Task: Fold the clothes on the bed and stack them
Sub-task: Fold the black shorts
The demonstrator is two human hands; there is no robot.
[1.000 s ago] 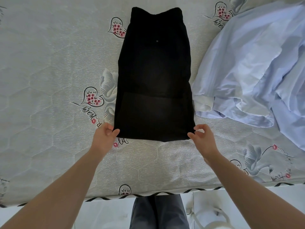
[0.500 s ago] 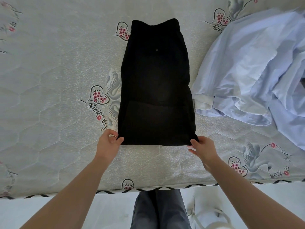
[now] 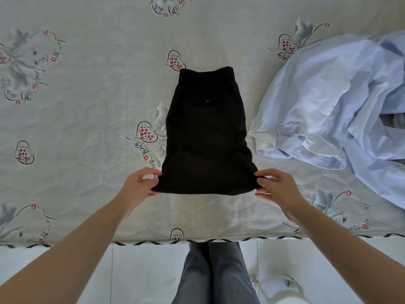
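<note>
Seen from above, a person is standing at the edge of a bed, both bare forearms reaching out over the mattress. The left hand is pinching the near left corner of a black garment, fingers curled round the fabric edge. The right hand is gripping the near right corner in the same way, thumb on top and fingers tucked under. The near edge is sitting slightly raised between the two hands, while the rest of the garment is lying flat on the mattress, stretching away from the person, narrowing toward a waistband at its far end. A small pale button is showing on its upper half.

Just beside the garment to the right, a heap of pale blue clothing is lying crumpled and unfolded, with a white cuff or collar at its near left corner; whether it is touching the black piece cannot be told. The mattress cover is showing a quilted grey pattern with printed hearts, flowers and script. Below the bed edge, the person's grey trousers are standing over a pale tiled floor, with a white object partly in view at the lower right.
</note>
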